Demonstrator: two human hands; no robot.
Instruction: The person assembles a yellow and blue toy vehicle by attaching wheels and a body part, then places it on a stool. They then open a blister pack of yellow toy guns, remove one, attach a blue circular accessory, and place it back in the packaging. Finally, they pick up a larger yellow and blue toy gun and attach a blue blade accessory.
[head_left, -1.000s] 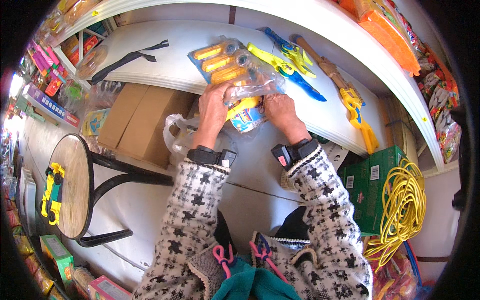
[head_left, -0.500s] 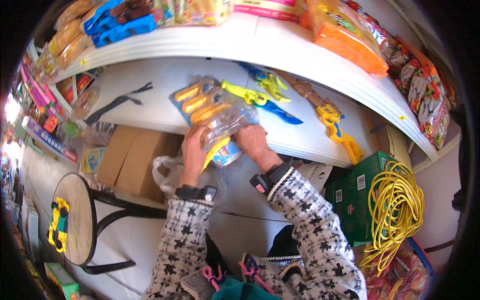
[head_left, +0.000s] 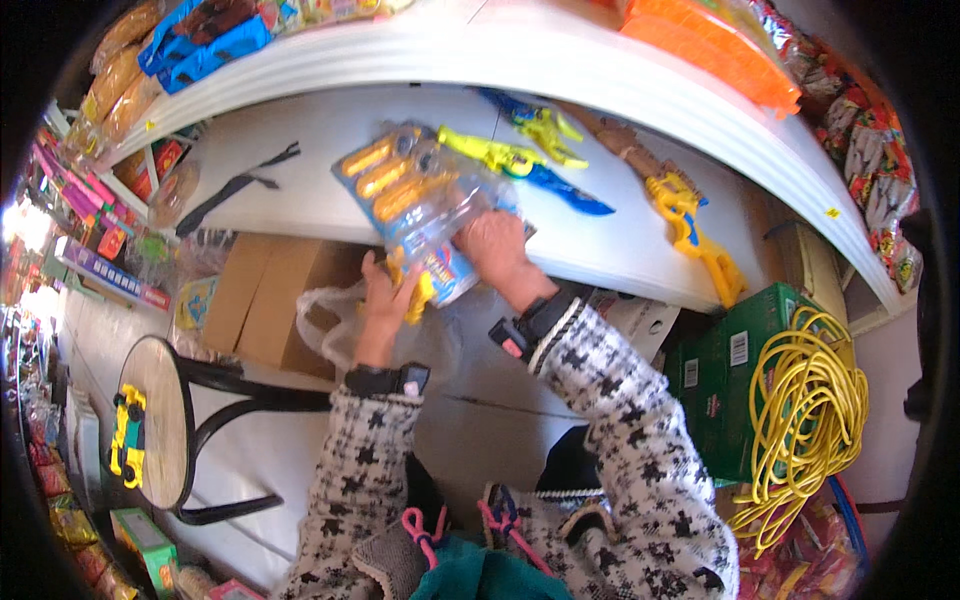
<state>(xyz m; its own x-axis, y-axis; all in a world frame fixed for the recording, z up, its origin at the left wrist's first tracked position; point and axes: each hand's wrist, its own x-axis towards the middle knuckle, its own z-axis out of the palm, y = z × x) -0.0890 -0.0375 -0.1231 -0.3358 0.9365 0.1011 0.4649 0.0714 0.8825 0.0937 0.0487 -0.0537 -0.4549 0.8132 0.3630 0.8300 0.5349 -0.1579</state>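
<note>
A blister pack (head_left: 378,181) with a blue card, clear plastic and several yellow pieces lies tilted over the front edge of the lower shelf. My right hand (head_left: 493,248) grips its near right side, fingers curled over the plastic. Against the pack's near left corner my left hand (head_left: 382,305) has its thumb and a finger spread apart. A yellow plastic piece (head_left: 418,295) shows beside that thumb, partly hidden by it. Behind the pack lie a yellow-green and blue plastic toy (head_left: 525,168) and a similar toy (head_left: 545,140).
A yellow and brown toy gun (head_left: 690,235) and a black strap (head_left: 235,190) lie on the white shelf. Below are a cardboard box (head_left: 265,295), a thin plastic bag (head_left: 330,325), a stool (head_left: 165,420) with a toy car (head_left: 128,437), and green boxes (head_left: 715,385) beside coiled yellow cable (head_left: 805,430).
My left hand has come away from the pack's upper side, down and toward me, and its fingers have spread. My right hand stays on the pack. The view has shifted slightly.
</note>
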